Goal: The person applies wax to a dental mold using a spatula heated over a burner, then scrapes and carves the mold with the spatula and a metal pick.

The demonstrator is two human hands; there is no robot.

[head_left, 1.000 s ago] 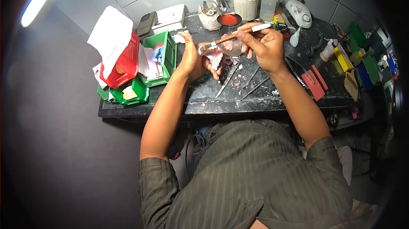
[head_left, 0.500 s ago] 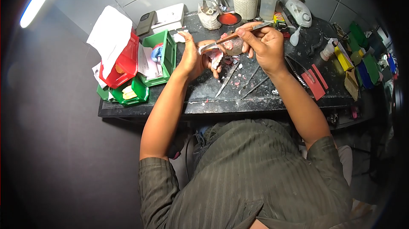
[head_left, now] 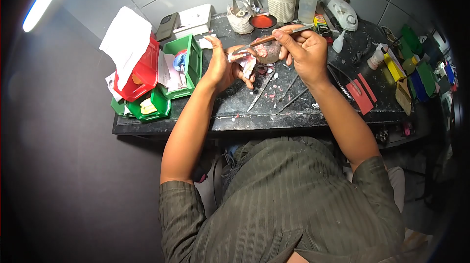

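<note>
My left hand (head_left: 220, 68) is closed around a small white and pink piece (head_left: 247, 64) that looks like a dental model with wax, its details too small to make out. Held by its brown handle, a wax knife (head_left: 264, 42) slants across from my right hand (head_left: 309, 53). The blade end reaches the top of the pink and white piece; whether it touches cannot be made out. Just behind the piece stands a rounded container (head_left: 269, 53) with pink material on it. Below my hands, a metal carving tool (head_left: 259, 92) lies among white and pink crumbs.
At left stand green bins (head_left: 197, 67) and a red bin (head_left: 142, 74) with papers. Behind are a jar (head_left: 240, 22), a dish of red material (head_left: 263, 21), a cup of brushes (head_left: 282, 9) and a clear bottle (head_left: 308, 6). Pink wax sheets (head_left: 360, 97) lie at right.
The knife's blade end has shifted slightly up and right along the piece. The piece appears turned a little in my left hand, showing more of its pink and white surface.
</note>
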